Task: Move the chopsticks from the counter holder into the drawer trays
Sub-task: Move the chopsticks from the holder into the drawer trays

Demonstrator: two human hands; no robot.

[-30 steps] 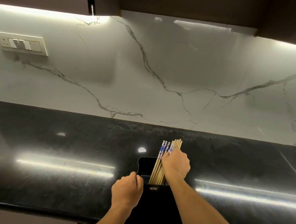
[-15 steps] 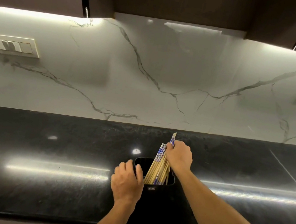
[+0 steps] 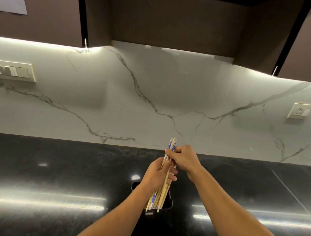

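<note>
A bundle of wooden chopsticks [image 3: 161, 196], some wrapped in blue-and-white paper, is lifted mostly out of the black holder [image 3: 166, 203] on the dark counter. My left hand [image 3: 156, 176] grips the bundle around its middle. My right hand [image 3: 184, 158] pinches the upper ends, whose tips stick out above my fingers. The lower tips hang at the holder's rim. The drawer and its trays are out of sight.
The black stone counter [image 3: 60, 174] runs left to right with a white marble backsplash [image 3: 152, 107] behind it. A switch plate [image 3: 7, 71] is on the left wall, a socket [image 3: 300, 111] on the right. Dark cabinets [image 3: 176, 19] hang overhead.
My left hand left the holder's rim and took hold of the chopstick bundle. Both hands rose, pulling the chopsticks up out of the holder. The camera tilted upward.
</note>
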